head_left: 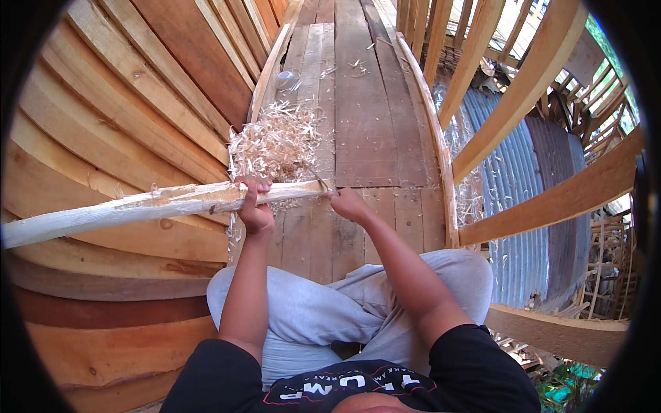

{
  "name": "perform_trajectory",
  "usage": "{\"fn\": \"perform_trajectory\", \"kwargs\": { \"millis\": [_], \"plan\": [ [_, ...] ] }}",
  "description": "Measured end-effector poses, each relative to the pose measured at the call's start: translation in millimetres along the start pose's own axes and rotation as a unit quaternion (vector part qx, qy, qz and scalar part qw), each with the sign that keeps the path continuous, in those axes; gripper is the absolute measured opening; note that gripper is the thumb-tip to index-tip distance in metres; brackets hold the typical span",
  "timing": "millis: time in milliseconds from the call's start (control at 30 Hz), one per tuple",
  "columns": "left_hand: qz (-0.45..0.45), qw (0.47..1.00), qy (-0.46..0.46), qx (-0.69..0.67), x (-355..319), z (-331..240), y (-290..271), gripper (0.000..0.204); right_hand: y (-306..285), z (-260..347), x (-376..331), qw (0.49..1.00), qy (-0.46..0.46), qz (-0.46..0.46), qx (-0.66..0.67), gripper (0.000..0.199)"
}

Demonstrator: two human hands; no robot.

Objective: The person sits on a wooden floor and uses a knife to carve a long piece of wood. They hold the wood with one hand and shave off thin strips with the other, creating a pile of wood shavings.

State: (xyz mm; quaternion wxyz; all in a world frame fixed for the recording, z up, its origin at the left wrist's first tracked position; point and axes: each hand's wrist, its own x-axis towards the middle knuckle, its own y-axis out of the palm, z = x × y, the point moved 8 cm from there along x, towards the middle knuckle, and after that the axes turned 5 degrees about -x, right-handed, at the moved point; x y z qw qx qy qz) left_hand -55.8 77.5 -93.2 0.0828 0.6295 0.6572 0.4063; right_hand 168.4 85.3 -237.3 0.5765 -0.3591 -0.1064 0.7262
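A long pale wooden pole [138, 210] lies crosswise in front of me, its left part thick and whitish, its right end thinner and freshly shaved. My left hand [255, 205] is wrapped round the pole near that thinner part. At the pole's right tip, my right hand [350, 205] is closed on a knife; its thin dark blade [321, 180] crosses the tip at a slant. Fingers hide the knife's handle. Just beyond the pole, a heap of curled wood shavings [279, 141] covers the floorboards.
Wooden planks [124, 89] form a wall close on my left. A low wooden rail [430, 117] edges the plank floor [365, 138] on the right, with slanting posts [513, 89] and corrugated metal sheets [506, 206] beyond. A small clear container [287, 80] stands past the shavings.
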Motion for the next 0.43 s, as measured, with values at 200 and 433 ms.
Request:
{"fn": "perform_trajectory", "kwargs": {
  "millis": [200,433],
  "plan": [
    [0.066,0.997,-0.039,-0.003,5,0,27,0.017,-14,31,-26,0.996,0.029,-0.052,-0.059,0.062],
    [0.224,0.971,-0.079,0.011,7,5,64,0.02,-5,-32,20,0.99,0.024,-0.06,-0.124,0.06]
  ]
}}
